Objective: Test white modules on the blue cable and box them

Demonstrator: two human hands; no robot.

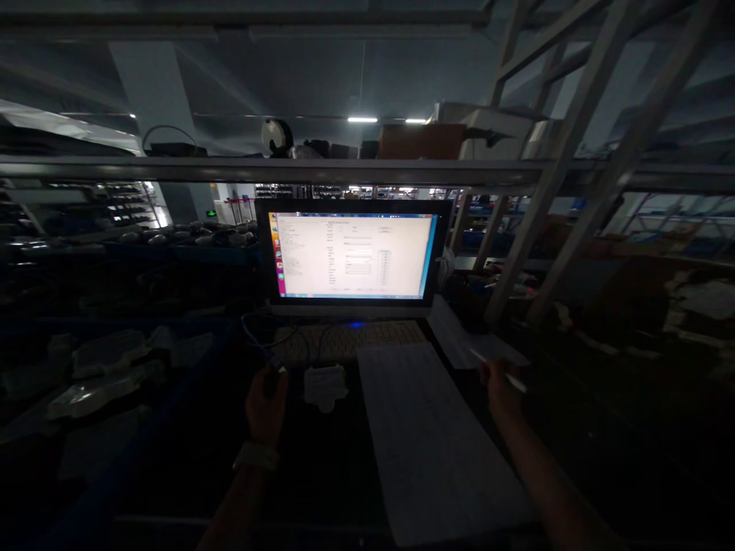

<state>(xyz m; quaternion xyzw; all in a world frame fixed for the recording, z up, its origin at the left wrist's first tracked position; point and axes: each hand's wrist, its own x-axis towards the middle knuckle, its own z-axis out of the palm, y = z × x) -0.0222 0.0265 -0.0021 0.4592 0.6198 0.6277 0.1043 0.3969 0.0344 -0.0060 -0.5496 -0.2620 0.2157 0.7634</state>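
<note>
The scene is very dark. My left hand (265,404), with a watch on the wrist, is closed round a small dark object with a cable (258,337) running from it toward the keyboard (350,339). My right hand (501,385) is closed on a white pen (498,370), at the right edge of a large white paper sheet (428,436). A small white device (325,385) lies between the two hands. Behind them a lit monitor (351,256) shows a window with form fields.
More papers (459,337) lie right of the keyboard. A blue bin at the left holds several clear-bagged parts (97,375). A metal shelf bar (344,170) crosses above the monitor, with a cardboard box (422,141) on it. Slanted frame struts (551,191) stand at the right.
</note>
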